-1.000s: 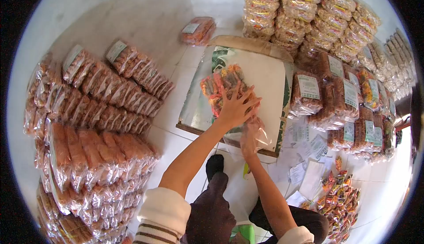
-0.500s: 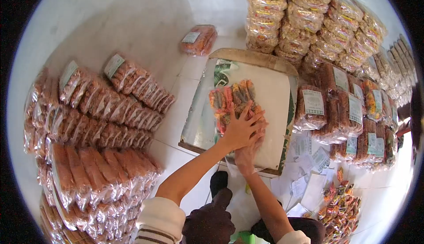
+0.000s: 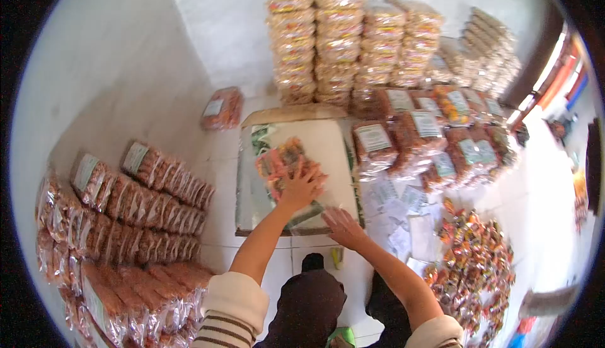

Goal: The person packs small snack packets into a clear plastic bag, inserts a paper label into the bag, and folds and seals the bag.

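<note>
A clear bag of colourful wrapped pieces (image 3: 272,165) lies on a flat board (image 3: 334,152) with a white surface and brown edges. My left hand (image 3: 301,187) rests on the bag's lower right part, fingers spread. Near the board's lower right edge is my right hand (image 3: 343,227), its fingers stretched out and slightly blurred, at the bag's clear end. Neither hand is wrapped round anything.
Packed brown bags (image 3: 151,203) are stacked at the left. Tall stacks of pale snack bags (image 3: 337,45) stand behind the board, with labelled bags (image 3: 375,143) to its right. Loose wrapped pieces (image 3: 476,260) and paper labels (image 3: 400,241) lie on the floor at the right.
The view has shifted, showing more of the right side. My right hand has moved away from my left hand, toward the board's lower right edge. My left hand remains on the bag.
</note>
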{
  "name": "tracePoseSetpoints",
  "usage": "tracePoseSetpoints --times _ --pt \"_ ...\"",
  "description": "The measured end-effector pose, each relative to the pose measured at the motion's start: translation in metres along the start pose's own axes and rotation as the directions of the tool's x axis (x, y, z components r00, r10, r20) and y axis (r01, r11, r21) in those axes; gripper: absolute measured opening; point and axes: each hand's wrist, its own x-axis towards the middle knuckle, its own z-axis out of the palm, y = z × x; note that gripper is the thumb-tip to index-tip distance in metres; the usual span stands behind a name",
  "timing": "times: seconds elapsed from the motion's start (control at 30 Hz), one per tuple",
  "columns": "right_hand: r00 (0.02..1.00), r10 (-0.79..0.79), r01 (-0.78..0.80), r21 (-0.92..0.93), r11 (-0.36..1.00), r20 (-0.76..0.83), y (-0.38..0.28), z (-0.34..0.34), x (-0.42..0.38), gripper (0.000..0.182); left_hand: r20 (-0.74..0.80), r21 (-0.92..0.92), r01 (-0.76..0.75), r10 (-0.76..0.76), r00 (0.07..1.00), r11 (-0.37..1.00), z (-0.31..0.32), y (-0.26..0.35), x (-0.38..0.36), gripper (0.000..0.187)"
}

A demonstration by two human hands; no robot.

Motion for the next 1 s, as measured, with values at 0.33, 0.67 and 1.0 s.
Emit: tracePoseSetpoints --times 0.33,0.67,1.0 --pt "0.745 0.667 -0.667 0.064 0.742 0.026 0.036 -0.224 -0.156 0.026 0.299 -0.614 0.008 0.223 0.928 0.789 -0.063 0.194 0.083 0.033" --pt "0.179 0.953 -0.905 0.340 0.257 -0.246 -0.031 -0.283 -0.341 0.019 0.079 -0.776 -0.434 0.753 0.653 0.458 -0.085 0.397 0.087 0.024" --pt "-0.191 0.975 -0.805 0.586 -0.089 -0.113 -0.014 -0.080 -0.483 0.020 0.662 -0.695 0.266 0.450 0.600 0.669 0.115 0.447 0.018 0.030"
